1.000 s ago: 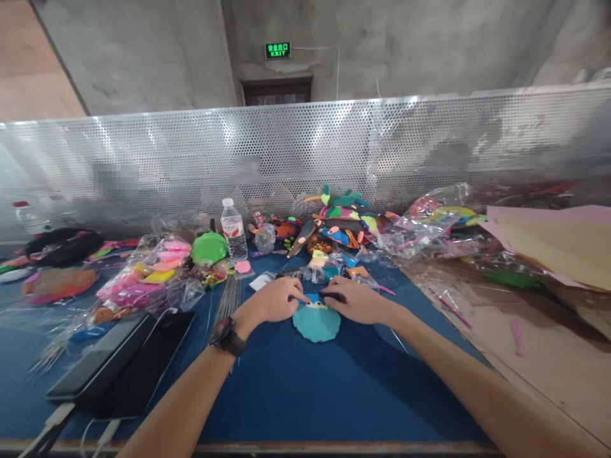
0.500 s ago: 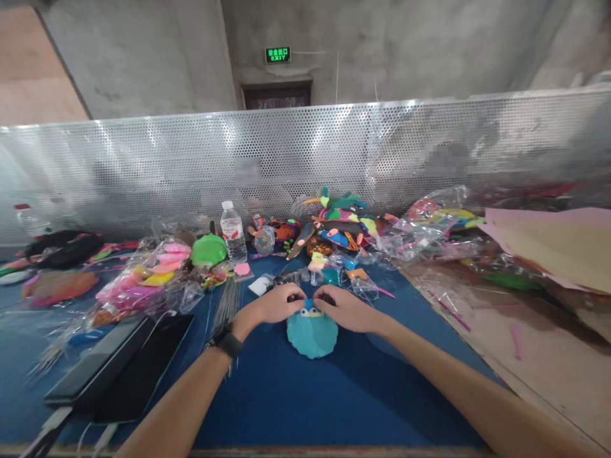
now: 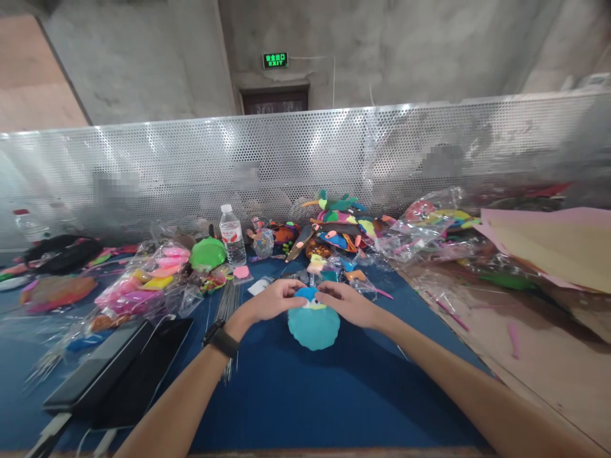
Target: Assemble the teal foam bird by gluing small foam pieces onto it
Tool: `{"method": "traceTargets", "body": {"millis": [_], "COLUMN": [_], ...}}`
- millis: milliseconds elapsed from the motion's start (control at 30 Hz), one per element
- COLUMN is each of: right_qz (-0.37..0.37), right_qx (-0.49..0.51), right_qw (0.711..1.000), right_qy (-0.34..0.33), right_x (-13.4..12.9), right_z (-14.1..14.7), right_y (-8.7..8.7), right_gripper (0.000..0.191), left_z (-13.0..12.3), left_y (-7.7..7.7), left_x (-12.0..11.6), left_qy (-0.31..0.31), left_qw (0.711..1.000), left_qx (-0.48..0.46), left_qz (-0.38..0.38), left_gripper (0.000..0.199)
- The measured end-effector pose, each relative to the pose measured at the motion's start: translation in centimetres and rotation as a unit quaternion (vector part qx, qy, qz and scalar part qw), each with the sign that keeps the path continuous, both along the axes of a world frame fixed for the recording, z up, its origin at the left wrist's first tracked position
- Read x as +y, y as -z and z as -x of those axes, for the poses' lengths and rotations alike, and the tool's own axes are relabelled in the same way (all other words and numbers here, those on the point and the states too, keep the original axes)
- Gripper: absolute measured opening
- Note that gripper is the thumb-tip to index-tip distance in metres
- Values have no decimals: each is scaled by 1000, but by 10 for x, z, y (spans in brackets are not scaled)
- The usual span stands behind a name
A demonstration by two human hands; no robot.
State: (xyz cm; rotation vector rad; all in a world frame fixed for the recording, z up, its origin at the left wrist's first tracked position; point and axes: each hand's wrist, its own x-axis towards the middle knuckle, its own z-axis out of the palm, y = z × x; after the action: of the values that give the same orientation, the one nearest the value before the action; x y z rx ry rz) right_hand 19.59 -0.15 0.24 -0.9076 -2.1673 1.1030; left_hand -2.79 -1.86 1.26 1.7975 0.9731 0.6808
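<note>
A turquoise clay figure (image 3: 314, 327) with a scalloped lower edge is between my hands over the blue table. Near its top are a yellow band and googly-looking eyes, partly covered by my fingers. A brighter blue clay piece (image 3: 307, 293) caps it. My left hand (image 3: 280, 298) is closed on the upper left side of the figure, thumb in front. On the upper right side, my right hand (image 3: 347, 301) is closed too, thumb and fingers pressed at the blue cap and eyes. Fingertips behind the figure are hidden.
Thin wires (image 3: 228, 308) lie left of my left hand, beyond them a phone (image 3: 143, 375) and a power bank (image 3: 98, 369). A water bottle (image 3: 232, 235), bagged coloured clay (image 3: 165, 267) and several clay figures (image 3: 334, 229) line the back. Cardboard (image 3: 539, 362) lies right.
The blue cap shows more between my hands, and my fingers cover more of the eyes. The figure's lower edge sits slightly higher in view.
</note>
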Motion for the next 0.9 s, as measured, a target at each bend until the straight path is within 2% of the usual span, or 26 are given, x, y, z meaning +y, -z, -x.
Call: {"method": "traceTargets", "body": {"millis": [167, 333, 433, 600, 700, 800, 900], "right_qz": [-5, 14, 32, 70, 81, 83, 72], "right_qx": [-16, 4, 24, 43, 50, 52, 43], "right_qw": [999, 1000, 999, 995, 992, 993, 996], "right_qy": [-42, -27, -10, 63, 84, 71, 14], "right_x": [0, 2, 3, 6, 9, 9, 8], "right_z": [1, 1, -1, -3, -4, -3, -1], "right_y": [2, 3, 4, 12, 16, 14, 10], "right_gripper": [44, 44, 46, 42, 39, 40, 42], "left_z": [0, -2, -5, -7, -6, -5, -4], "left_y": [-2, -5, -6, -6, -6, -6, -6], "left_x": [-2, -4, -4, -5, -5, -5, -4], "left_qy": [-14, -21, -16, -17, -20, -20, -22], "left_qw": [1000, 999, 999, 999, 999, 999, 999], "left_qx": [-12, -28, -31, -31, -29, -28, -26], "left_qz": [6, 31, 10, -22, -16, 25, 42], "left_gripper": [40, 42, 40, 34, 35, 37, 37]}}
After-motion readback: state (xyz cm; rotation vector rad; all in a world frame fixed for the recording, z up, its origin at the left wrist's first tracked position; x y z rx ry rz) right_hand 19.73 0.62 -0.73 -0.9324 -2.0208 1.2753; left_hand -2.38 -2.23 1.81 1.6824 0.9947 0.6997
